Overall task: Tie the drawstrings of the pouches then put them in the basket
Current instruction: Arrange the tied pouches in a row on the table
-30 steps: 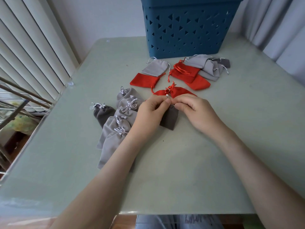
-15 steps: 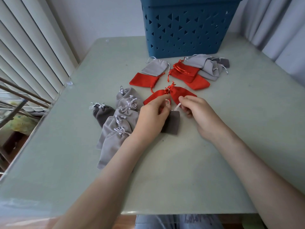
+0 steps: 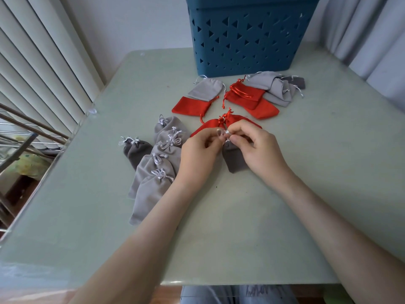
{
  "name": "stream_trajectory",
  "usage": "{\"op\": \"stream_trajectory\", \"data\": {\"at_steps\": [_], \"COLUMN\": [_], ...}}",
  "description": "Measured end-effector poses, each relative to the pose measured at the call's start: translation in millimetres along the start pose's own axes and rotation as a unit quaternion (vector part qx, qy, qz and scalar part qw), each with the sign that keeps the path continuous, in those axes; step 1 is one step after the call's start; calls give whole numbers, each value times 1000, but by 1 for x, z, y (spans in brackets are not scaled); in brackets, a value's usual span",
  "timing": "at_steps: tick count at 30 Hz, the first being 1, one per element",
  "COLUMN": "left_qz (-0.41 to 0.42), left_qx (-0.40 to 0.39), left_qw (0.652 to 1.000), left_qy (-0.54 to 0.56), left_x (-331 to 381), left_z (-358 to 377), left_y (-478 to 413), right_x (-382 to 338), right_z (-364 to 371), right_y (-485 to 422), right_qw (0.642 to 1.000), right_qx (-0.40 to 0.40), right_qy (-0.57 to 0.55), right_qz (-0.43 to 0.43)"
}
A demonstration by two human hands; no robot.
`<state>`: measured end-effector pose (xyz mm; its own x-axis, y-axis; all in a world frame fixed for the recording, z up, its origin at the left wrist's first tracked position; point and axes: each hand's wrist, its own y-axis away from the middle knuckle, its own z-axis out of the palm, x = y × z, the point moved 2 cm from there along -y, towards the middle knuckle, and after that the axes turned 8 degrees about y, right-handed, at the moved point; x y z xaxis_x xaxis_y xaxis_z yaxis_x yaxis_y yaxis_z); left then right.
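A small dark grey pouch (image 3: 235,159) lies on the table between my hands. My left hand (image 3: 200,150) pinches a loop of its white drawstring (image 3: 220,132), and my right hand (image 3: 255,145) pinches the other end of the string beside it. Just beyond my fingers lie two tied red pouches (image 3: 210,126). To the left sits a row of tied light grey pouches (image 3: 153,172) and two tied dark grey pouches (image 3: 135,150). Loose red pouches (image 3: 243,97) and grey pouches (image 3: 274,86) lie near the blue basket (image 3: 245,36) at the back.
The pale green table (image 3: 306,172) ends at a front edge near my body. White blinds and a metal rack stand on the left. Curtains hang at the right. The tall basket wall with triangle holes stands at the far edge.
My hands pulled the drawstring apart half a second ago. Now they have come back together over the pouch's mouth, with a loop of string between the fingertips.
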<state>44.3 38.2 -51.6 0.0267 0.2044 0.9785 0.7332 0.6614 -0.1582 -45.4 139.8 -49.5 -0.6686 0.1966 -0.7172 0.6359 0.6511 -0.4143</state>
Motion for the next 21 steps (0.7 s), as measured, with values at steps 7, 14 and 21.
{"op": "stream_trajectory", "data": {"at_steps": [7,14,21], "left_qz": [-20,17,56], "left_qx": [25,5,-24], "left_qw": [997,1000,996], "left_qy": [71,-14,-65], "left_x": [3,1,6], "left_z": [-1,0,3], "left_y": [2,3,7], "right_x": [-2,-6,-4], "right_z": [1,4,2], "right_y": [1,3,3], "right_qw": [998,999,999], "right_qx": [31,30,43], "right_qy": [-46,-22,-21], "right_qz": [30,10,16]}}
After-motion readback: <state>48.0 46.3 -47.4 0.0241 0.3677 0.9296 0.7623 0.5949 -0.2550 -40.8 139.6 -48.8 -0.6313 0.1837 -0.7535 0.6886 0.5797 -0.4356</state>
